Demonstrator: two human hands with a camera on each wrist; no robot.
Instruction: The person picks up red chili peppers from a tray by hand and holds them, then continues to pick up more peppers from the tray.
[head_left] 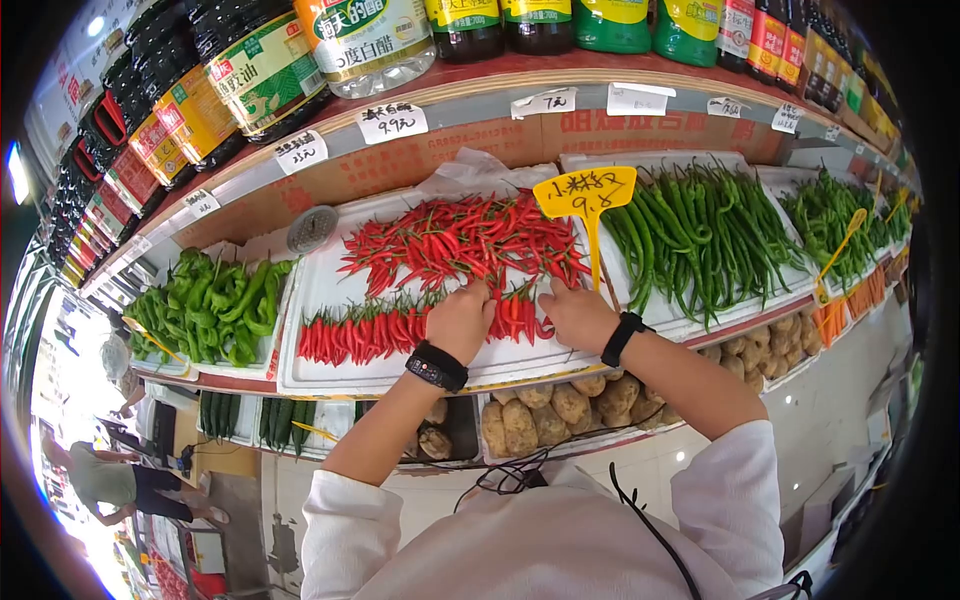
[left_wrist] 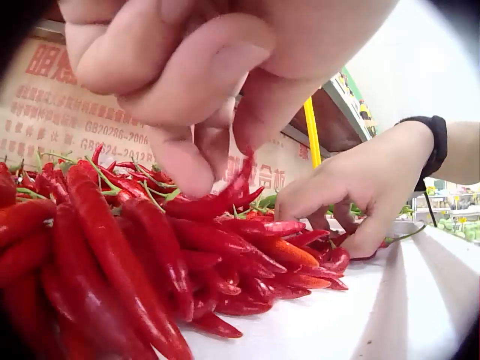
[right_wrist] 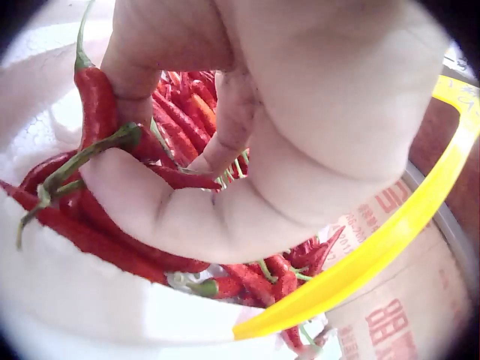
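Note:
Small red chili peppers [head_left: 440, 238] lie in a loose heap at the back of a white foam tray [head_left: 291, 372], with a neat row of chilies [head_left: 365, 335] along its front. My left hand [head_left: 463, 322] is over the right part of that row; its thumb and fingertips pinch a red chili [left_wrist: 226, 196]. Farther right, near the row's end, my right hand [head_left: 580, 317] bends thumb and fingers around a red chili [right_wrist: 96, 105] with a green stem. More chilies lie under its fingers, partly hidden by the hand.
A yellow price sign [head_left: 585, 192] stands just behind my right hand. Long green peppers [head_left: 705, 235] fill the right tray, broader green peppers [head_left: 215, 300] the left. A shelf edge [head_left: 480, 100] with bottles overhangs the back; potatoes [head_left: 545, 412] lie below.

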